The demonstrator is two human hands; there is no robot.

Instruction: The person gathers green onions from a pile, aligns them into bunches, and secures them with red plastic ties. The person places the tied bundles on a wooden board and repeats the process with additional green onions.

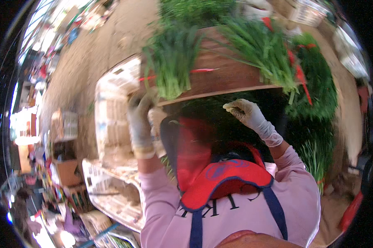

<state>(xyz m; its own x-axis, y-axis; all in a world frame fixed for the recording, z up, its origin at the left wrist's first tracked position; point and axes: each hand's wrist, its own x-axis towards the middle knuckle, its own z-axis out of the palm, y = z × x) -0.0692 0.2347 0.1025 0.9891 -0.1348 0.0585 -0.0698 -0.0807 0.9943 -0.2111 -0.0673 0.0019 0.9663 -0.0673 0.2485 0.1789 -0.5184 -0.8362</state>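
Observation:
My left hand (141, 119), in a pale glove with a yellowish cuff, is beside the near left corner of a reddish-brown wooden board (230, 66). Blur hides whether its fingers hold anything. Close to it on the board lies a bunch of long flat green leaves (174, 62), cut stem ends towards me. A red tie strip (202, 70) shows beside these stems. My right hand (247, 114), gloved in white, hovers short of the board's near edge, fingers curled and thumb against them, nothing visible inside. A second leafy bunch (264, 52) lies across the board's right side.
Red strips (299, 73) hang at the board's right edge, beside feathery green bunches (316, 80). More feathery greens (195, 11) are beyond the board. Plastic crates (112, 183) stand on my left, on the earthen floor (112, 40). More greens (316, 155) are at my right.

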